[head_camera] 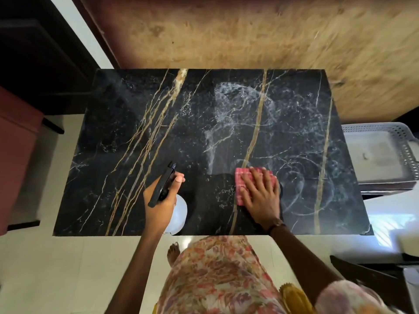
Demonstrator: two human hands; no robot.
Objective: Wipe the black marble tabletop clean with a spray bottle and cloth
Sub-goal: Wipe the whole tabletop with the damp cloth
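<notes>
A black marble tabletop (pixel 140 105) with gold and white veins fills the middle of the view. Whitish wet smears curve across its centre and right half. My left hand (pixel 158 200) grips a spray bottle (pixel 179 214) with a black trigger head and a translucent white body, held over the near edge. My right hand (pixel 260 196) lies flat with fingers spread on a folded pink checked cloth (pixel 240 177), pressing it on the marble near the front centre.
A wooden panel (pixel 249 30) stands behind the table. A white perforated basket (pixel 381 150) sits to the right, and a reddish seat (pixel 15 143) to the left. Pale floor tiles (pixel 56 268) surround the table, with my bare foot (pixel 173 250) near the front edge.
</notes>
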